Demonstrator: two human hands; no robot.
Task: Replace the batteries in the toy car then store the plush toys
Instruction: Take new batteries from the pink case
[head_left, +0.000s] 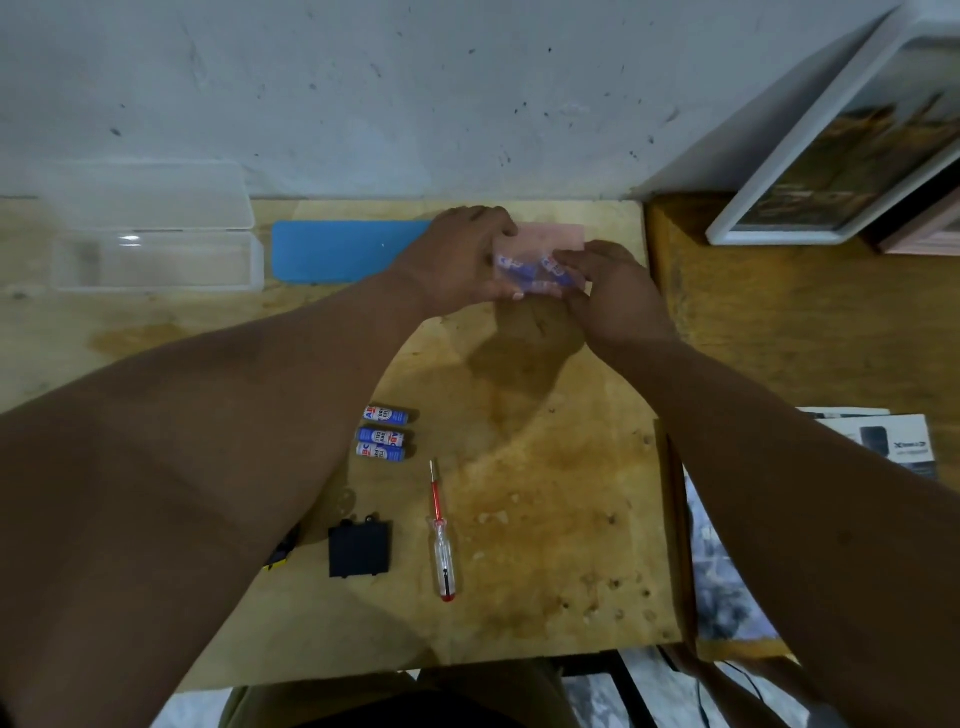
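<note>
Both hands meet over the far middle of the wooden table (545, 519). My left hand (457, 254) and my right hand (608, 291) together hold a clear plastic pack of blue batteries (535, 267) with a pinkish backing. Three loose blue-and-white batteries (383, 434) lie on the table nearer to me. A black battery cover (358, 550) lies below them, and a red-and-clear screwdriver (441, 535) lies to its right. A yellow-and-black piece, maybe the toy car (280, 553), peeks out from under my left forearm. No plush toys are in view.
A clear plastic box with its lid up (156, 244) stands at the back left, a blue lid (343, 252) beside it. A white-framed picture (841, 140) leans on the wall at the right. Printed papers (883, 447) lie off the table's right edge.
</note>
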